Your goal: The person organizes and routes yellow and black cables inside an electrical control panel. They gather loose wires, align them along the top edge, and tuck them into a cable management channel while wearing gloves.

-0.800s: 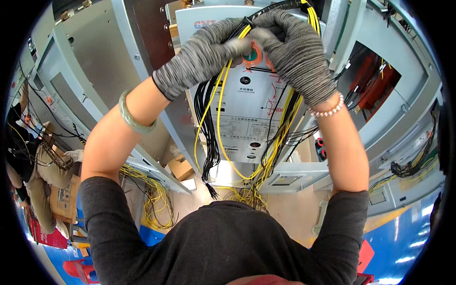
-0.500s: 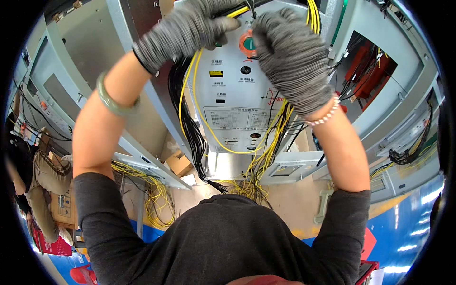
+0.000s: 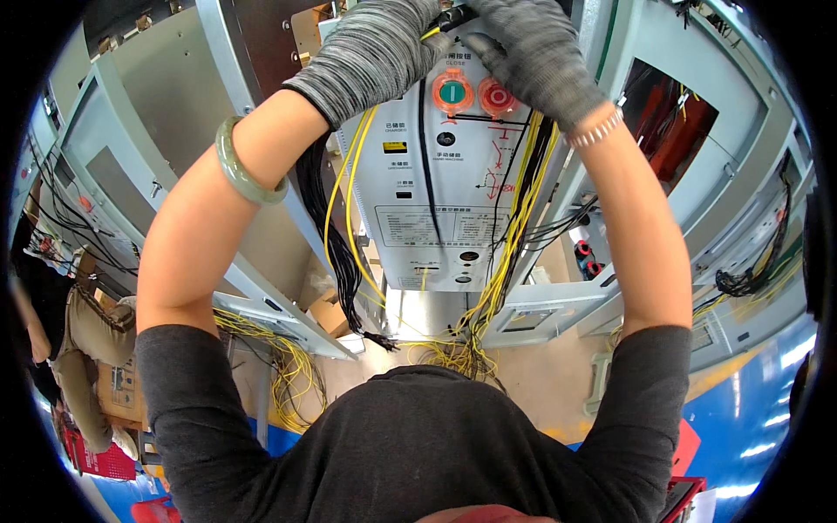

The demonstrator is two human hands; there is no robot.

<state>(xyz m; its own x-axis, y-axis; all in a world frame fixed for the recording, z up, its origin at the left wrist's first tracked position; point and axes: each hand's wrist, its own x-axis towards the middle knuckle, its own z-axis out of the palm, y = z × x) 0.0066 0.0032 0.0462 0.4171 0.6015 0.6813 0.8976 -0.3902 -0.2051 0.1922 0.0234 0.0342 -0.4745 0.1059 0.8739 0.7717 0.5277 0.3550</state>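
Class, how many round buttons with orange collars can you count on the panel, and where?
2: a green button on the upper part of the panel, and a red button just to its right, near the right hand. The gloves may hide more.

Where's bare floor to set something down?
Widest: tan floor between the central cable pile and the pale green stand at right. Narrower: the strip between that pile and the yellow coil at left. Crowded: around that pile, below the panel.

Bright light glares off the blue floor (image 3: 751,414).
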